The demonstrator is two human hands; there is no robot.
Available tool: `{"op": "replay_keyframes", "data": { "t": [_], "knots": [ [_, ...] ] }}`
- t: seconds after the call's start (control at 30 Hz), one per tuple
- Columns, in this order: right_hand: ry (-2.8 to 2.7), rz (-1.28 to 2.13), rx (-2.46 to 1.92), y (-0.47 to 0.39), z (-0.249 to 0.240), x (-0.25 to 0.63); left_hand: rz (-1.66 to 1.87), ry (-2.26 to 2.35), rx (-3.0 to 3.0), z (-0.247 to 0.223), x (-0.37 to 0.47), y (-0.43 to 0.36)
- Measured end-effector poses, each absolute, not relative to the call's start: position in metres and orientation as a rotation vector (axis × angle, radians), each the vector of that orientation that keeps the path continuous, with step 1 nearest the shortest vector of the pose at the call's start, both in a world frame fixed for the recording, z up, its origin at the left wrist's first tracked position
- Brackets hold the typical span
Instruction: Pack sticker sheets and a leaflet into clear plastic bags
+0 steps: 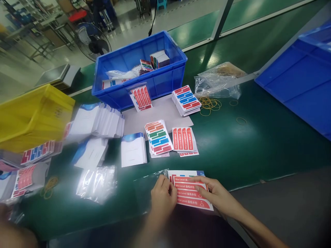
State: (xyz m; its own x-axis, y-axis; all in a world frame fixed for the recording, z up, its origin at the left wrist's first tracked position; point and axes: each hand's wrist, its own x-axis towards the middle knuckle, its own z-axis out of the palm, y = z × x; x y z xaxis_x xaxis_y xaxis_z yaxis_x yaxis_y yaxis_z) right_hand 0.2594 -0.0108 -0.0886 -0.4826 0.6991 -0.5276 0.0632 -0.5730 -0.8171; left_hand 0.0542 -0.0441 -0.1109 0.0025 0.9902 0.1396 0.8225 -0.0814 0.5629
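My right hand [212, 193] grips the right end of a set of sheets, a red-and-white label sheet [190, 194] on top, with its thumb over the front. Under it show the edges of other printed sheets with a blue corner. At the set's left end my left hand [164, 193] is closed, pinching the opening of a clear plastic bag [143, 191] that lies to its left. Just beyond my hands are a stack of multicoloured label sheets [159, 137], a stack of red label sheets [184, 139] and a stack of white booklets [133, 150].
A blue bin [165, 81] holds more sheets at the back; a yellow bin [33, 117] stands left, another blue bin [297, 75] right. Rubber bands [209, 104] and clear bags [97, 184] lie on the green table. Part of another person shows at lower left.
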Motion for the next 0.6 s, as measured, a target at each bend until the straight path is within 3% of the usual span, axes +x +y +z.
{"op": "replay_keyframes", "data": {
  "t": [0.27, 0.5, 0.6],
  "knots": [
    [-1.285, 2.123, -1.195, -0.001, -0.093, 0.257, 0.795, 1.792, 2.056, -0.106, 0.054, -0.043],
    [-1.68, 1.556, -1.312, -0.011, -0.093, 0.226, 0.801, 1.787, 2.04, -0.098, 0.053, -0.041],
    [-1.847, 1.497, -1.19, -0.014, -0.086, 0.214, 0.826, 1.754, 1.973, -0.094, 0.054, -0.042]
  ]
}}
